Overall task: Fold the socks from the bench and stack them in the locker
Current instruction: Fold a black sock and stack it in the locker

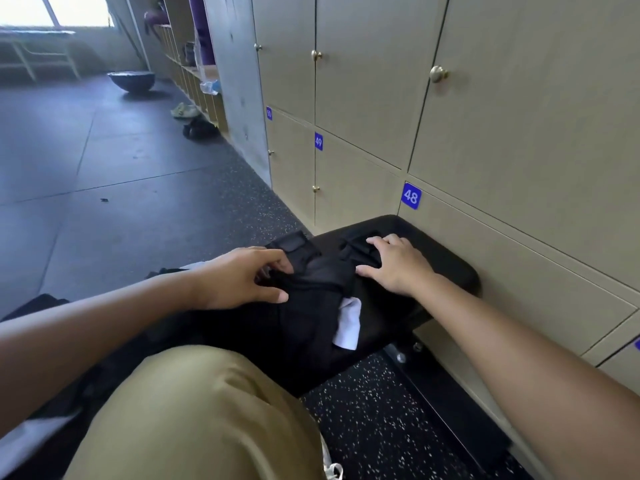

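Head view: your left hand (239, 278) pinches the near end of the black socks (311, 282) w/ thumb and fingers curled into the fabric, so that grip is grasping cloth. Your right hand (394, 268) lies flat, fingers spread and straight, pressing the far end down; that grip is released, holding nothing. The socks sit in a dark heap on the black bench (450, 271), just in front of your knee (194, 410), w/ a white sock (348, 327) poking out at the near right edge.

Risks, as I judge them: black on black, so you can misread where 1 sock ends and pair the wrong 2. The heap overlaps, so pulling w/ the left may drag the rest along, and the white sock lies close to the bench edge and could slide to the floor (363, 427). If the right palm lifts early, the fold likely springs open.

Containers: every locker in view is shut, incl. locker 48 (410, 195) just behind the bench and locker 49 (318, 141) to its left. Contents can't be seen. No door is open yet to take a stack, so you'll need 1 free hand for a knob (438, 74).
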`<state>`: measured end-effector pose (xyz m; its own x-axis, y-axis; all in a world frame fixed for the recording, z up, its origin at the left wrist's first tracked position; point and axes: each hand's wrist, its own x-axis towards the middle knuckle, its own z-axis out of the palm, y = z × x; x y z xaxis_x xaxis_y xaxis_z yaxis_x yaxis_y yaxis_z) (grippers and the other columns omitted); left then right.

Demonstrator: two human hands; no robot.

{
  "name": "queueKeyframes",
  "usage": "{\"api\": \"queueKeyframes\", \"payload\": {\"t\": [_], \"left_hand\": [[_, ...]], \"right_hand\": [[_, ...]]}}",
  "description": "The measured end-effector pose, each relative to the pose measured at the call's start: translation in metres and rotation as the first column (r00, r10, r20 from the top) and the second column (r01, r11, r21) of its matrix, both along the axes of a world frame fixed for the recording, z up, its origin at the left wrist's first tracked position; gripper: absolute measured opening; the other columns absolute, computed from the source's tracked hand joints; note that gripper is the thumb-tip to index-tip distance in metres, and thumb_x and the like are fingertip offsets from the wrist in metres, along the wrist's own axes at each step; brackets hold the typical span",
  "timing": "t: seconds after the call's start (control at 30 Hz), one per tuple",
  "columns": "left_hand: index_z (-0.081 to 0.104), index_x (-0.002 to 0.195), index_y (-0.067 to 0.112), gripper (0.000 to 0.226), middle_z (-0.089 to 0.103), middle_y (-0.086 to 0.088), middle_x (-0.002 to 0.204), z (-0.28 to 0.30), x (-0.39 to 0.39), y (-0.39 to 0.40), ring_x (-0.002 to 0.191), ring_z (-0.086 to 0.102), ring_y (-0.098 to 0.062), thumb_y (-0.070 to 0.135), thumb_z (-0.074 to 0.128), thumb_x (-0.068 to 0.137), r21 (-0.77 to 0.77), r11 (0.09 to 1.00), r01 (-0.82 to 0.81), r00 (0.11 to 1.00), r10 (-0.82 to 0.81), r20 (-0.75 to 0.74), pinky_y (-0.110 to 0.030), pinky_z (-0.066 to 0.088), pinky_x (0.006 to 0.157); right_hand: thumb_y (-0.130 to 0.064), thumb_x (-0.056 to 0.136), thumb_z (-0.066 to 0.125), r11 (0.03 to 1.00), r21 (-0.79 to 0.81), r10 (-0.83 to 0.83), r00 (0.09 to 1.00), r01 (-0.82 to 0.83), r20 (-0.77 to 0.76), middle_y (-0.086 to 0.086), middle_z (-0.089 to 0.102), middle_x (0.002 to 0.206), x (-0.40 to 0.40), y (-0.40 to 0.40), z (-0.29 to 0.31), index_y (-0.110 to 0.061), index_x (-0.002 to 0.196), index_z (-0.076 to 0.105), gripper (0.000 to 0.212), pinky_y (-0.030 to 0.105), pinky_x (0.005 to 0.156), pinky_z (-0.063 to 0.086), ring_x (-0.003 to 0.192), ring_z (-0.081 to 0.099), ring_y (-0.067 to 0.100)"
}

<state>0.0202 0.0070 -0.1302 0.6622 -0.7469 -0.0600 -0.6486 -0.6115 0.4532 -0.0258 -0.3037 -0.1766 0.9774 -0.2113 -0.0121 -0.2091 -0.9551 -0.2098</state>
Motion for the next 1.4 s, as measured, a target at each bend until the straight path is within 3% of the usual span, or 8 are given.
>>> {"api": "queueKeyframes", "payload": {"t": [0.17,0.3,0.47,0.67,0.83,1.1,1.27,1.4], "left_hand": [[0.063,0.106,0.04,0.023,0.064,0.018,0.107,0.003,-0.002,-0.002,0.096,0.062,0.002,0.057,0.067,0.09,-0.007,1.0,-0.029,0.999,0.029,-0.014,-0.025,0.051,0.092],[0.063,0.098,0.033,0.03,0.068,0.016,0.094,0.021,0.009,-0.011,0.083,0.063,0.004,0.062,0.056,0.094,-0.007,0.992,-0.126,0.992,0.126,0.001,-0.024,0.048,0.077],[0.062,0.111,0.017,0.039,0.069,-0.001,0.114,0.014,0.056,-0.034,0.105,0.062,-0.021,0.054,0.06,0.097,0.079,0.96,-0.268,0.961,0.261,0.094,-0.036,0.049,0.089],[0.061,0.126,0.008,0.052,0.066,-0.011,0.128,-0.008,0.088,-0.057,0.117,0.059,-0.031,0.05,0.066,0.095,0.208,0.91,-0.358,0.933,0.353,0.061,-0.036,0.048,0.094],[0.066,0.114,0.009,0.04,0.068,-0.011,0.121,-0.016,0.093,-0.067,0.107,0.061,-0.029,0.036,0.08,0.087,0.126,0.906,-0.404,0.911,0.41,-0.027,-0.035,0.048,0.088],[0.058,0.093,0.017,0.013,0.066,-0.015,0.11,0.028,0.091,-0.061,0.093,0.063,-0.028,0.019,0.071,0.096,-0.176,0.868,-0.465,0.881,0.432,-0.195,-0.039,0.054,0.073],[0.059,0.108,0.01,0.019,0.069,-0.014,0.109,0.07,0.056,-0.077,0.098,0.069,-0.031,0.024,0.068,0.097,-0.3,0.866,-0.401,0.907,0.328,-0.265,-0.05,0.059,0.09],[0.059,0.108,0.007,0.021,0.072,-0.017,0.105,0.085,0.003,-0.109,0.093,0.073,-0.034,0.025,0.066,0.099,-0.353,0.867,-0.351,0.911,0.23,-0.342,-0.051,0.061,0.086]], "right_hand": [[-0.025,0.105,0.048,0.983,-0.177,0.061,0.995,-0.048,0.072,0.006,0.054,0.123,-0.007,-0.004,-0.002,-0.02,0.133,0.045,0.029,0.038,0.077,0.045,0.116,0.05,0.027],[-0.021,0.104,0.048,0.989,-0.14,0.048,0.994,-0.035,0.094,0.003,0.057,0.12,-0.022,-0.016,-0.002,-0.023,0.133,0.046,0.029,0.041,0.081,0.049,0.114,0.051,0.026],[-0.026,0.104,0.049,0.992,-0.122,0.05,0.988,-0.032,0.144,0.0,0.056,0.126,-0.05,-0.021,0.007,-0.023,0.134,0.047,0.03,0.041,0.086,0.047,0.119,0.051,0.025],[-0.018,0.099,0.054,0.994,-0.101,0.056,0.982,-0.038,0.18,-0.007,0.055,0.127,-0.084,-0.028,0.027,-0.027,0.134,0.048,0.037,0.038,0.086,0.046,0.121,0.05,0.022],[-0.015,0.096,0.057,0.999,-0.042,0.023,0.98,-0.015,0.198,-0.008,0.057,0.128,-0.104,-0.033,0.038,-0.027,0.13,0.051,0.037,0.04,0.088,0.048,0.121,0.051,0.021],[-0.013,0.093,0.059,0.999,-0.02,0.04,0.965,-0.036,0.26,-0.01,0.061,0.123,-0.125,-0.039,0.065,-0.028,0.128,0.054,0.038,0.042,0.085,0.05,0.117,0.055,0.022],[-0.015,0.093,0.058,0.997,-0.047,0.072,0.948,-0.061,0.309,-0.015,0.06,0.123,-0.15,-0.041,0.099,-0.033,0.131,0.054,0.043,0.037,0.086,0.046,0.117,0.052,0.014],[-0.02,0.096,0.057,0.99,-0.116,0.123,0.921,-0.086,0.37,-0.015,0.06,0.122,-0.177,-0.048,0.126,-0.033,0.134,0.053,0.04,0.034,0.083,0.045,0.116,0.05,0.011]]}}
